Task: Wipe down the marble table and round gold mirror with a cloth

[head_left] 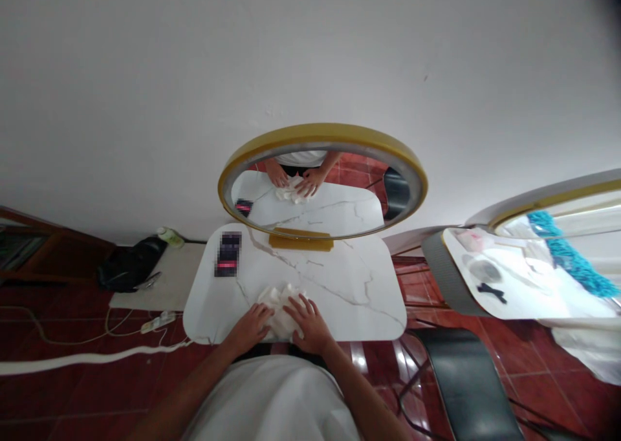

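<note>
A crumpled white cloth (pixel 280 311) lies bunched near the front edge of the white marble-patterned table (pixel 334 299). My left hand (pixel 251 328) is at the cloth's left side, its fingers bent and closed on the edge. From the right, my right hand (pixel 308 324) rests on the cloth with its fingers spread. The undersides of both hands are hidden. Behind the cloth, an oval gold-framed mirror (pixel 323 192) on a gold base (pixel 301 240) reflects the hands and the cloth.
A dark phone-like item (pixel 228 253), pixelated, lies at the table's back left. To the right are a black chair (pixel 470 383) and a second table (pixel 524 299) bearing a black item (pixel 491 293). A black bag (pixel 133 263) and cables (pixel 158 321) lie at left.
</note>
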